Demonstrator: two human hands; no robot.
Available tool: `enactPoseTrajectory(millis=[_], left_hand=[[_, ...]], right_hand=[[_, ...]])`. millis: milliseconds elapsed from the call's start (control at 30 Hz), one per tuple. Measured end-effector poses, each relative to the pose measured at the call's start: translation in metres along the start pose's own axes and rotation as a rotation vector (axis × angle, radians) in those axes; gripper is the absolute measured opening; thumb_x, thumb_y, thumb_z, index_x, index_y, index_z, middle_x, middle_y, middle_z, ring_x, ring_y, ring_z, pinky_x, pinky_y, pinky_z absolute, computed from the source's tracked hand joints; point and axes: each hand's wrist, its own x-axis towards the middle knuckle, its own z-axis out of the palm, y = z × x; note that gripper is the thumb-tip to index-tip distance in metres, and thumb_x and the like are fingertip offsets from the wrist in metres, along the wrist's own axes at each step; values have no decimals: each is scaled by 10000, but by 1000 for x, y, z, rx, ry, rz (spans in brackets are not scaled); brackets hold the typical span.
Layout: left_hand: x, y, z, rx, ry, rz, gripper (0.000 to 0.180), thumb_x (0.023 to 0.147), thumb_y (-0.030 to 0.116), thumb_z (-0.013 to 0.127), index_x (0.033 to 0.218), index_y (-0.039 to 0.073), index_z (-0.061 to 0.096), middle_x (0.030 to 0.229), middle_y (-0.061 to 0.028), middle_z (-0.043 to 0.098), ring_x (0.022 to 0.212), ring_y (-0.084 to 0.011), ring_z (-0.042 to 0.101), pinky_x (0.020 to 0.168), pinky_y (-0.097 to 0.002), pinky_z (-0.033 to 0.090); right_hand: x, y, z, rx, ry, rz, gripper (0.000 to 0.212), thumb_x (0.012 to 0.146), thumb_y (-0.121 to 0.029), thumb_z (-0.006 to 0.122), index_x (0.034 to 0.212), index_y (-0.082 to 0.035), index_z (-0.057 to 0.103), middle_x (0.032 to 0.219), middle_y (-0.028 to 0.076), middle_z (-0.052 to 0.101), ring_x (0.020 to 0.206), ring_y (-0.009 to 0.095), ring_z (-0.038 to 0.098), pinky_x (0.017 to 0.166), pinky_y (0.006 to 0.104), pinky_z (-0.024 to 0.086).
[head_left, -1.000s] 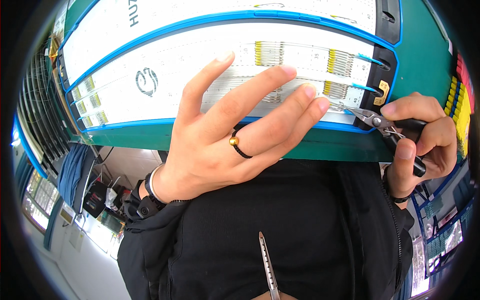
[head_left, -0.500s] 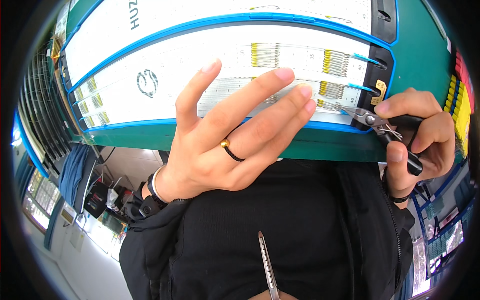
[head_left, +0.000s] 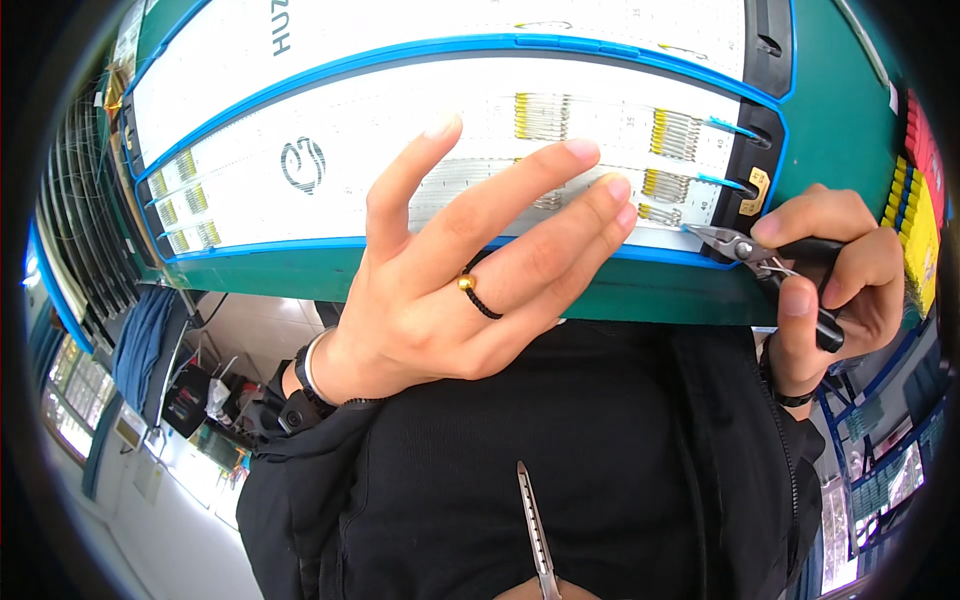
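A white rig box (head_left: 380,95) with blue edges lies open across the green table, holding rows of thin metal pieces with yellow ends (head_left: 675,135) that look like fishing hooks. My left hand (head_left: 480,260) is spread over its near panel, fingers stretched out to the right, hiding part of the middle rows. In my right hand (head_left: 845,270), small cutting pliers (head_left: 738,247) with black handles are gripped between thumb and fingers. Their tips point left at the panel's near right corner, just below the lowest row of hooks (head_left: 660,214). Whether the jaws touch anything there cannot be told.
Light-blue cords (head_left: 735,128) run to the box's black end piece. Red and yellow stacked items (head_left: 915,215) stand at the table's right. A pair of metal tweezers or scissors (head_left: 535,530) shows low in front of my black jacket. Black bent rods or tubes lie at the far left.
My left hand has slid slightly right. The plier tips have dropped a little toward me, away from the lowest row of hooks. The near panel looks slightly shifted.
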Motion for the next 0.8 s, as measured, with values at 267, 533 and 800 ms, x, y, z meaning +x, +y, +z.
enactPoseTrajectory(millis=[267,533,800], left_hand=[[3,1,3,23,-13,-16,470,737,477,742,1170,294,740,1260,160,626,1238,-165,559,1185,-529,271],[8,-1,-2,64,-61,-8,436,803,526,645,1187,337,727,1266,185,602,1269,-164,531,1230,-610,81],[7,-2,0,68,-65,4,421,814,541,647,1187,362,721,1251,190,602,1301,-173,508,1237,-622,20]], right_hand=[[3,5,-6,-64,-86,-68,333,902,-202,725,857,-106,410,969,252,680,711,159,547,653,271,436],[5,0,-6,-126,-49,-50,292,925,-178,678,843,-107,406,940,240,690,696,154,542,648,271,432],[3,-1,-5,-116,10,-35,275,932,-134,644,827,-109,392,928,243,689,671,143,520,633,269,417]])
